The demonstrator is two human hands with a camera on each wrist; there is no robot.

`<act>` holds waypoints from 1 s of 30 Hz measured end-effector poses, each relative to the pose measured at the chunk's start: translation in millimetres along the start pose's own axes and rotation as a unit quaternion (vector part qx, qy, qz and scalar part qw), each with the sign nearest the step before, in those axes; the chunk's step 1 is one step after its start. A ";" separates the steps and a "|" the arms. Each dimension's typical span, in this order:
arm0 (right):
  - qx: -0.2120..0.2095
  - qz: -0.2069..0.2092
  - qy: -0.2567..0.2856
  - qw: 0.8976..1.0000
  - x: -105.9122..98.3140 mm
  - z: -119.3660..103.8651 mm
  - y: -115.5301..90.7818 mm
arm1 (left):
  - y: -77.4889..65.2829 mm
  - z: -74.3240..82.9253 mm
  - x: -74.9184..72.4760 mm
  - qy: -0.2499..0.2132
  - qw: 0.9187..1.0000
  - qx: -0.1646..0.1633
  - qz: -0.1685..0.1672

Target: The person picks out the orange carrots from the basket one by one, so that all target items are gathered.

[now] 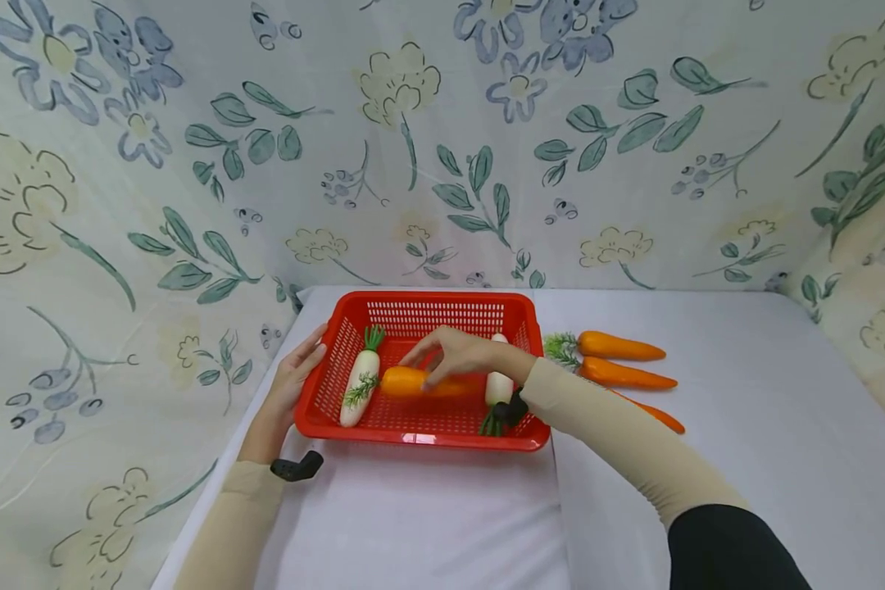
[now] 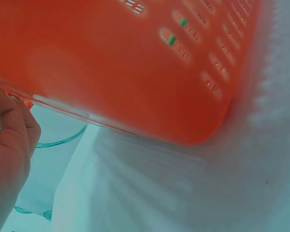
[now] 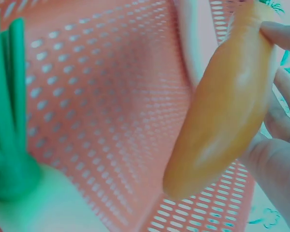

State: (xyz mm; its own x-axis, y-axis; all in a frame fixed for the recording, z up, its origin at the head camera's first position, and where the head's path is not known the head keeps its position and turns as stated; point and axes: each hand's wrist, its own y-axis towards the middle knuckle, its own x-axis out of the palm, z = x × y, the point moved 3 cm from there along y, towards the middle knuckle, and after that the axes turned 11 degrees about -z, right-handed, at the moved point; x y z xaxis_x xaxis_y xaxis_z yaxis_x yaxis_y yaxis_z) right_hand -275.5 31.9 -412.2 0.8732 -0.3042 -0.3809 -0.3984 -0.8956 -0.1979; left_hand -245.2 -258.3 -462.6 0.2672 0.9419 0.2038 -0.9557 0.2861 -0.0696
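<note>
My right hand [image 1: 457,351] reaches into a red plastic basket [image 1: 420,439] and pinches an orange carrot [image 1: 404,382] between thumb and fingers. In the right wrist view the carrot [image 3: 222,111] hangs at a slant, its leafy end at the top. A white radish [image 1: 357,389] with green stalks lies at the basket's left side, the carrot's leaves overlapping it. Another white radish [image 1: 498,388] lies on the right, partly hidden by my right wrist. My left hand [image 1: 293,378] holds the basket's left rim, its fingers bent at the edge in the left wrist view.
Three more carrots lie on the white table right of the basket: a back one [image 1: 621,346], a middle one [image 1: 628,374] and a front one [image 1: 662,416] partly behind my right sleeve. Flower-patterned cloth [image 1: 428,205] hangs behind the table and along its left side.
</note>
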 end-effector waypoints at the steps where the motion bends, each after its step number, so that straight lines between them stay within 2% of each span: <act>1: 0.002 0.002 0.000 1.000 -2.1 -2.7 -3.1 | 0.9 -0.9 -0.9 -0.001 1.000 0.001 0.001; 7: 0.000 0.018 -0.004 1.000 -12.3 -16.0 -23.9 | 5.0 -8.2 -5.8 -0.011 1.000 0.000 0.002; 15: 0.005 0.069 -0.006 0.998 -22.5 -27.8 -61.0 | 2.7 -9.6 -5.4 0.000 1.000 -0.008 0.011; 20: 0.000 0.088 0.002 0.996 -27.2 -27.0 -89.1 | 2.8 -10.4 -5.0 0.003 1.000 -0.008 0.014; 24: 0.013 0.104 0.020 0.994 -28.3 -25.8 -112.1 | 3.1 -10.8 -5.9 0.001 1.000 -0.010 0.014; 30: 0.027 0.124 0.016 0.992 -27.2 -21.0 -141.9 | 3.0 -10.5 -6.5 0.000 1.000 -0.007 0.017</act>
State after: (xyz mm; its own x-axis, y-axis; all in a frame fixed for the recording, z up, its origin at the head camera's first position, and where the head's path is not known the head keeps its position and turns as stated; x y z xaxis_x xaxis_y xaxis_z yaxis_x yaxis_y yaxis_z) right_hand -236.8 160.5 -354.8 0.7541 -0.5241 -0.3958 -0.6159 -0.7736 -0.1491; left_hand -248.5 -261.8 -474.4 0.2353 0.9509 0.2010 -0.9623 0.2570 -0.0895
